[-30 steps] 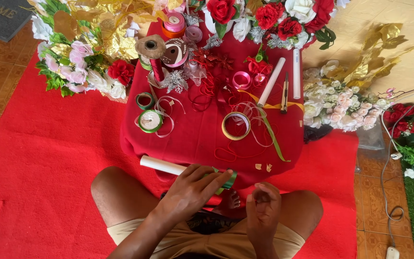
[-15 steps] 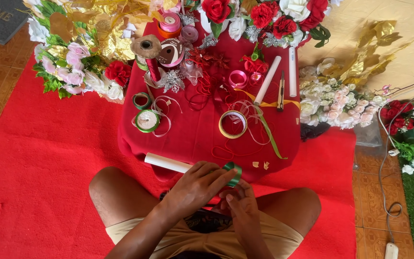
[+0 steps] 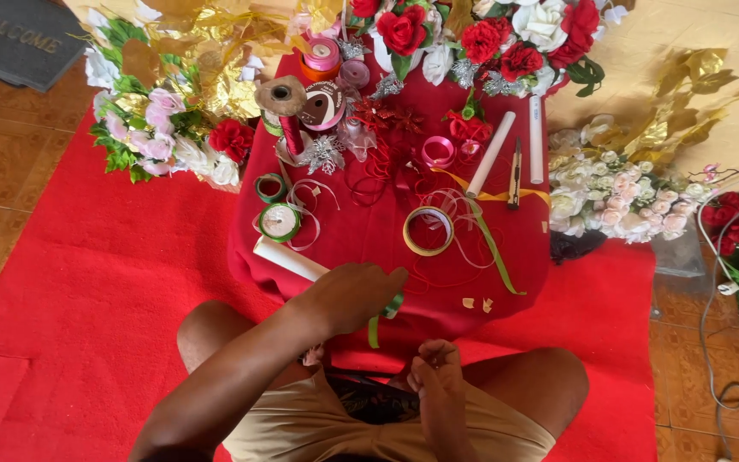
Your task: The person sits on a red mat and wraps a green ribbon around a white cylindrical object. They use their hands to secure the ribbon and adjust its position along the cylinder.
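Note:
I sit cross-legged at a low table draped in red cloth [image 3: 369, 239]. My left hand [image 3: 348, 295] rests at its near edge, closed around a green ribbon roll [image 3: 393, 305]. A short green strand [image 3: 374, 332] hangs down from the roll. A white paper tube [image 3: 288, 257] lies on the cloth and runs under this hand. My right hand [image 3: 434, 368] is lower, over my lap, with its fingers bunched together. Nothing shows between those fingers.
On the cloth lie a yellow tape ring [image 3: 428, 231], green ribbon spools [image 3: 279, 221], a pink ribbon ring [image 3: 438, 151], white tubes [image 3: 491, 154], a cutter knife [image 3: 516, 175] and a twine spool [image 3: 281, 96]. Artificial flowers [image 3: 617, 192] and gold foil leaves surround the table. A cable [image 3: 716, 291] runs along the right.
My two hands were together at the green ribbon roll. The right hand has since dropped toward my lap, while the left stays at the table edge with the roll.

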